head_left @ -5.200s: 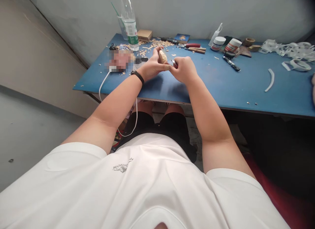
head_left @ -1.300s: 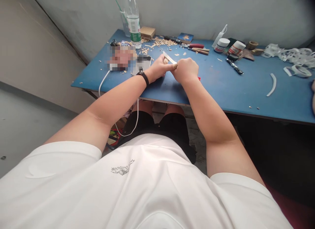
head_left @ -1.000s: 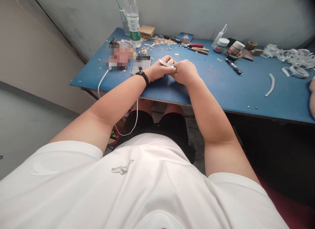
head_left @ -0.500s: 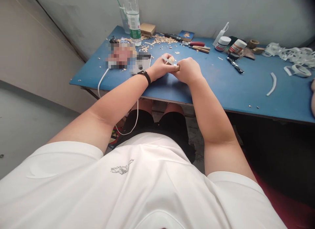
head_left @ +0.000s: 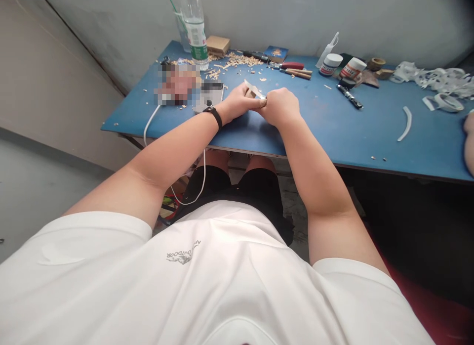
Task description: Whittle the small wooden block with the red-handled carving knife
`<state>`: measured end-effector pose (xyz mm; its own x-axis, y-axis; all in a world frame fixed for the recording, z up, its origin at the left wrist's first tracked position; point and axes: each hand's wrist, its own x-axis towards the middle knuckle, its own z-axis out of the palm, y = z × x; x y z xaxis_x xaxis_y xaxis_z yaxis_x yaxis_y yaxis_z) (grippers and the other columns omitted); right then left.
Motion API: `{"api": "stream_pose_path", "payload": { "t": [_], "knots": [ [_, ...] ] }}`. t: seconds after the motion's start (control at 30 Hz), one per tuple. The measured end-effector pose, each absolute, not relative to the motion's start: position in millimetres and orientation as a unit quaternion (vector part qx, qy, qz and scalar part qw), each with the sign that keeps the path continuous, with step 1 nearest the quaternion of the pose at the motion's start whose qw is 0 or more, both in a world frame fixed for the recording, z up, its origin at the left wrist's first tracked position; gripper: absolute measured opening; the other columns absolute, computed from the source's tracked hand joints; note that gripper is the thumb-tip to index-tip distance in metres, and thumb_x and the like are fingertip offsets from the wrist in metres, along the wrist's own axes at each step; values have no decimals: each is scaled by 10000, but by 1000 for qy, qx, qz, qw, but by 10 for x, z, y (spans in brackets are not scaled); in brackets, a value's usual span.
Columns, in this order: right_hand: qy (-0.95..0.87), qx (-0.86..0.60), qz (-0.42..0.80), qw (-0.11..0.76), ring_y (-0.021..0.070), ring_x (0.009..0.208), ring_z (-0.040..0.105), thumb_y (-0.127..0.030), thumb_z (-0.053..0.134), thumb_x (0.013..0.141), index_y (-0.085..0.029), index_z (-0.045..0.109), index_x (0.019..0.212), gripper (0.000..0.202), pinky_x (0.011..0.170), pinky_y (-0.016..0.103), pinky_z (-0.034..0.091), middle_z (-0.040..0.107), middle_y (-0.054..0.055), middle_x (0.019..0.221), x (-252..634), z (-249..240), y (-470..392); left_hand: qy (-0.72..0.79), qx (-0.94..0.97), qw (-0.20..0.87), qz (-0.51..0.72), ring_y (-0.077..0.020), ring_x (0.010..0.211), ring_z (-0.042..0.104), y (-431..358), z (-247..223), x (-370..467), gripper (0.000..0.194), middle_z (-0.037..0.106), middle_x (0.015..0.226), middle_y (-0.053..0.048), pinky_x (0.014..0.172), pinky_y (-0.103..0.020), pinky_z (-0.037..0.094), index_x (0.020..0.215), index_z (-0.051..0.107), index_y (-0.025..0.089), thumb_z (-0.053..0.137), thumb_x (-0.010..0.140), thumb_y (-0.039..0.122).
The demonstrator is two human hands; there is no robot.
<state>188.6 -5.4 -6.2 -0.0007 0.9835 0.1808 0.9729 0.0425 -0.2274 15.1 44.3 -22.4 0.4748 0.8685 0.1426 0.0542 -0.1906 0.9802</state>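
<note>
My left hand, a dark band at its wrist, is closed round a small tan piece that looks like wood; fingers cover most of it. Across this piece runs a pale, thin strip, one end raised above my left fingers. The other end runs into my right hand, whose fingers are curled shut on it. Both hands meet just above the near part of the blue table. How the strip sits between the fingers is partly hidden.
A phone lies left of my hands, near a bottle. Wood chips, carving tools, two jars and a black-handled tool lie behind. Curled white strips and another person's arm are at right.
The pale strip's raised end has tilted and shows a broader face between my fingers. Both hands stay together; the whole view has shifted slightly.
</note>
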Motion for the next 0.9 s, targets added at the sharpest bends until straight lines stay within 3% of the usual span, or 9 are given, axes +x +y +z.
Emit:
{"api": "stream_pose_path", "payload": {
  "t": [0.17,0.37,0.5,0.6,0.77,0.9],
  "knots": [
    [-741,-657,24,135,497,1265,865,-726,750,1172,-235,976,1282,551,1039,569,700,925,217,1205,1951,-58,-78,379,672,511,380,-218,903,611,296,-131,132,474,536,770,27,894,-397,499,848,549,273,973,881,63],
    [-737,-650,23,183,513,1258,867,-707,830,1140,-188,958,1226,541,1048,609,708,887,216,1125,2036,-267,87,387,677,474,409,-189,847,520,337,-190,190,525,524,776,38,856,-368,471,791,528,265,997,801,29],
    [-727,-642,11,245,516,1242,875,-820,741,1181,-189,958,1254,671,1010,621,715,876,226,1129,2053,-486,252,388,671,487,403,-190,826,500,410,-227,177,553,521,765,26,829,-389,438,790,496,270,1008,786,58],
    [-709,-650,12,273,540,1255,874,-866,668,1210,-194,961,1294,737,1001,657,711,870,234,1143,2020,-577,328,403,668,479,402,-190,843,462,417,-222,151,531,510,778,24,817,-390,398,843,512,270,1009,854,86],
    [-714,-663,9,227,531,1243,864,-841,705,1202,-180,948,1288,710,1014,644,697,856,232,1118,1995,-467,272,393,648,501,418,-167,921,456,348,-179,147,489,540,830,39,864,-367,391,952,576,254,989,927,-7],
    [-766,-621,12,168,494,1201,844,-759,779,1171,-188,944,1240,598,987,575,675,867,217,1108,2010,-267,96,377,686,489,384,-181,852,489,351,-155,155,468,524,839,22,811,-374,376,918,586,254,963,829,-9]
  ]
}}
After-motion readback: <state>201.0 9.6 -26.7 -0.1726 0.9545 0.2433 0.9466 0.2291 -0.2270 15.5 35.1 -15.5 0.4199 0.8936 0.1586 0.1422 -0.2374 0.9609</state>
